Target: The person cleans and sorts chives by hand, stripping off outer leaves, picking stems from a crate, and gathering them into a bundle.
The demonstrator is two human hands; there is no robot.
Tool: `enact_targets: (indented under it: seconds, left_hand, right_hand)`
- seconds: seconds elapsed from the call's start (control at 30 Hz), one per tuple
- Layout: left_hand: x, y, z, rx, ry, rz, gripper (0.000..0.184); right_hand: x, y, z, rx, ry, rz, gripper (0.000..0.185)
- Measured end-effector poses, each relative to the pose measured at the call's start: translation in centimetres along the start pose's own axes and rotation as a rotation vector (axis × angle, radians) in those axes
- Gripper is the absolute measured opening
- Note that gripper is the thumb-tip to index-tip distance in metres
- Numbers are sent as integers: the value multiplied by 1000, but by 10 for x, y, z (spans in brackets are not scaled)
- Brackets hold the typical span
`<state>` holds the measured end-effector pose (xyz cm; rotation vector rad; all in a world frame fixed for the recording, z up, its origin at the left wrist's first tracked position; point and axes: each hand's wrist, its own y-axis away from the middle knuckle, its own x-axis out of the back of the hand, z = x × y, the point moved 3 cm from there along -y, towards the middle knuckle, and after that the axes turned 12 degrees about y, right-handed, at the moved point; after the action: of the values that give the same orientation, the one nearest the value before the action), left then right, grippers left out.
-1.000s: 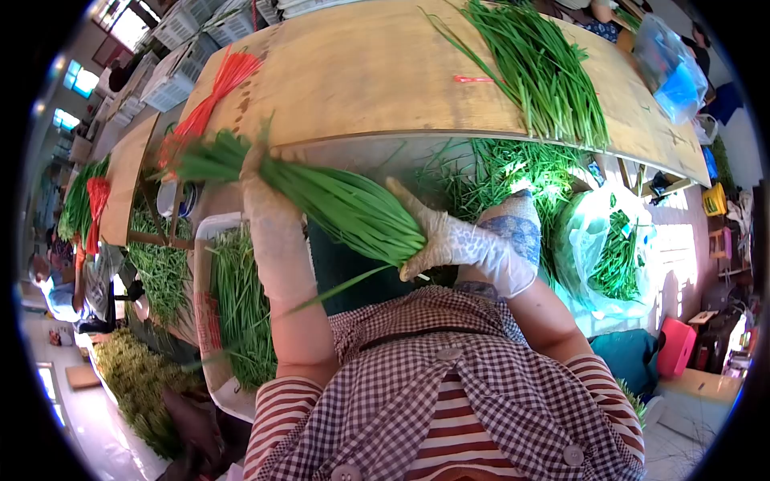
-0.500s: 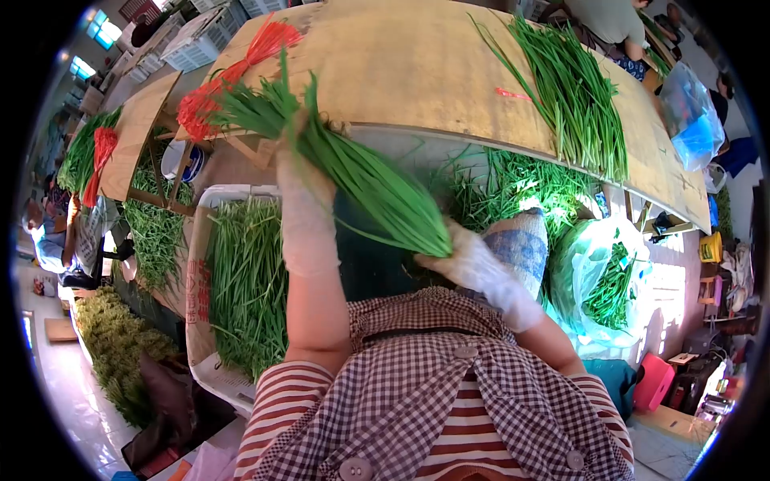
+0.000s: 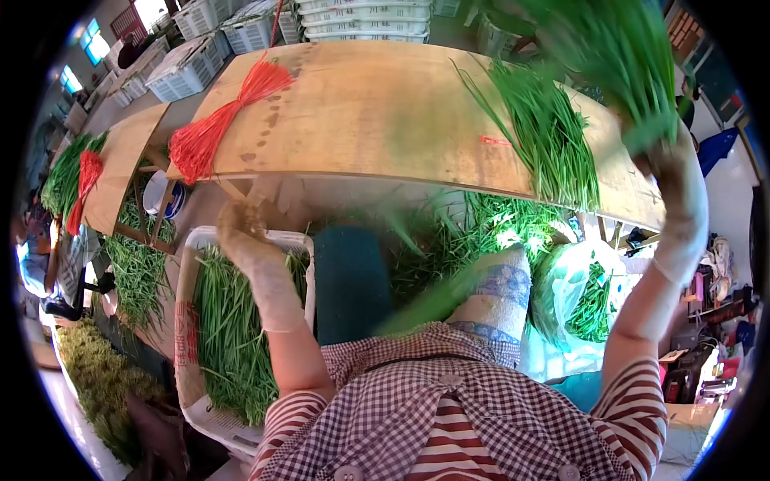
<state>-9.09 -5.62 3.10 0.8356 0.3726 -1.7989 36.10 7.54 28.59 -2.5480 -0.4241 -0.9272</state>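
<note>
A bundle of long green leaves (image 3: 618,56) is raised at the upper right, blurred, with my gloved right hand (image 3: 662,156) closed round its lower end. My gloved left hand (image 3: 245,224) hovers over the back edge of a white crate (image 3: 309,272); its fingers are smeared by motion. Inside that crate lie more long green leaves (image 3: 233,337). On the wooden table (image 3: 361,112) a pile of green leaves (image 3: 545,136) rests at the right, below the raised bundle. A bunch of red ties (image 3: 228,120) lies at the table's left end.
Loose green leaves (image 3: 497,216) lie beneath the table's front edge. A clear plastic bag (image 3: 553,297) with greens stands at the right. White crates (image 3: 365,24) are stacked behind the table. A second table (image 3: 120,164) is at the left. Some loose leaves blur in mid-air.
The bundle has gone from between both hands up to the upper right in my right hand. My left hand has let go of it and moved left and down, over the crate.
</note>
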Motion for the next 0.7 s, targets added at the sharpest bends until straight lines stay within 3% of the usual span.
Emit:
enact_targets:
  seconds: [0.03, 0.1, 0.17, 0.23, 0.33, 0.37, 0.43, 0.5, 0.57, 0.6, 0.7]
  left_hand:
    - [-7, 11, -7, -9, -58, -31, 45]
    - [-39, 48, -21, 51, -117, -174, 44]
    - [-45, 63, -47, 52, -21, -722, 50]
    - [-53, 73, -69, 411, 34, -724, 54]
    - [-69, 89, -80, 696, -62, -574, 51]
    - [-69, 87, -89, 775, -75, -553, 48]
    - [-64, 82, -111, 939, -102, -502, 42]
    - [-71, 91, -98, 896, -58, -472, 35]
    - [-70, 89, -98, 945, -41, -542, 37]
    - [-73, 92, -102, 910, 35, -434, 42]
    - [-78, 101, -78, 912, 14, -351, 42]
  right_hand:
    - [-14, -21, -6, 87, -103, 37, 21]
    - [-67, -65, -25, 12, -337, 36, 21]
    - [-119, -101, -10, -8, -487, 91, 17]
    - [-176, -103, -7, -144, -684, -57, 12]
    - [-266, -68, 37, -705, -881, -324, 10]
    - [-305, -56, 78, -837, -1300, -640, 25]
    - [-317, -19, 62, -828, -1293, -551, 30]
    - [-318, 1, 57, -671, -1530, -657, 43]
    - [-299, 15, 57, -652, -1344, -646, 55]
    - [-291, 19, 60, -641, -1251, -639, 61]
    - [-282, 21, 87, -615, -724, -304, 74]
